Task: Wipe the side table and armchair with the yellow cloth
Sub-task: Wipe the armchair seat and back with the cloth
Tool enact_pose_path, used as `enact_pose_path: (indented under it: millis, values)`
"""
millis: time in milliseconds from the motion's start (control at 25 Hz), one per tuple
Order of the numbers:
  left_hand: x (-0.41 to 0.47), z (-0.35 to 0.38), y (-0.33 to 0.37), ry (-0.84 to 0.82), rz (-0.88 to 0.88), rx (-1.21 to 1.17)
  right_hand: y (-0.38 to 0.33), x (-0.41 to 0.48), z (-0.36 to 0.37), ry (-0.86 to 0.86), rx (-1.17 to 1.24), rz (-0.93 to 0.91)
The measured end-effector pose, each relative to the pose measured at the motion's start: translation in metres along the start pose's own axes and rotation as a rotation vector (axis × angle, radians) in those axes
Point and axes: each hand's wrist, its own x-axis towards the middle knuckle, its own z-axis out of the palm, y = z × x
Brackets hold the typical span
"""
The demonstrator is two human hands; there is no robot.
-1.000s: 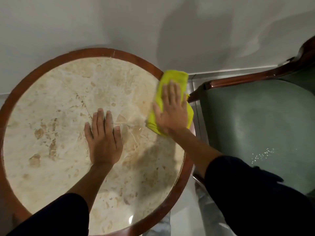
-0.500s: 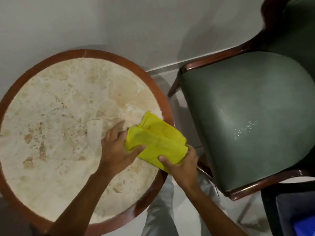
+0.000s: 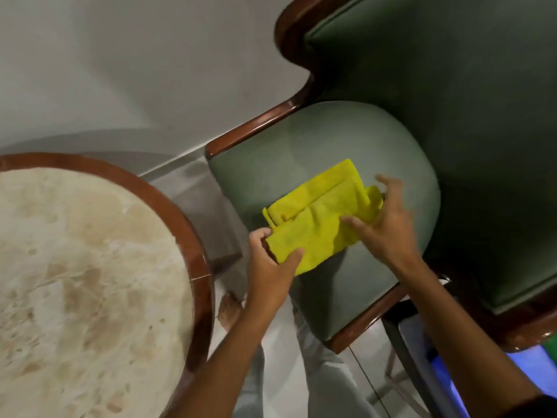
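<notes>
The folded yellow cloth [image 3: 319, 220] lies over the green seat of the armchair [image 3: 301, 146], which has a dark wooden frame. My left hand [image 3: 271, 260] pinches the cloth's near left corner between thumb and fingers. My right hand [image 3: 388, 227] rests on the cloth's right side with its fingers spread, pressing it down. The round side table [image 3: 193, 236], marble-topped with a brown wooden rim, stands to the left, with neither hand on it.
A pale wall runs behind table and chair. A narrow strip of tiled floor [image 3: 211, 206] separates them. My bare foot [image 3: 230, 312] and light trousers show below. A dark stand with a blue glowing surface [image 3: 446, 378] sits at the lower right.
Both hands carried the cloth off the table top and rightward onto the armchair seat. The view swung right, so the table now sits at the left edge.
</notes>
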Motion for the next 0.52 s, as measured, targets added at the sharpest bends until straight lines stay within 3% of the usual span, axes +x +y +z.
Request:
enact_pose_path:
  millis: [120,240,320,440,520]
  values:
    - [0.019,0.035,0.000,-0.013,0.224,0.494,0.047,0.001,-0.008,0.175,-0.305,0.110]
    - [0.074,0.031,0.020,0.000,0.593,0.956,0.030,-0.018,0.039,0.042,-0.343,0.169]
    - [0.108,0.035,0.034,-0.025,0.707,1.123,0.016,0.007,0.050,0.088,-0.373,0.059]
    - [0.135,0.052,0.041,-0.064,0.755,1.240,0.038,0.105,-0.012,0.171,-0.485,-0.167]
    - [0.149,0.074,0.044,-0.070,0.748,1.226,0.077,0.162,-0.062,0.294,-0.539,-0.058]
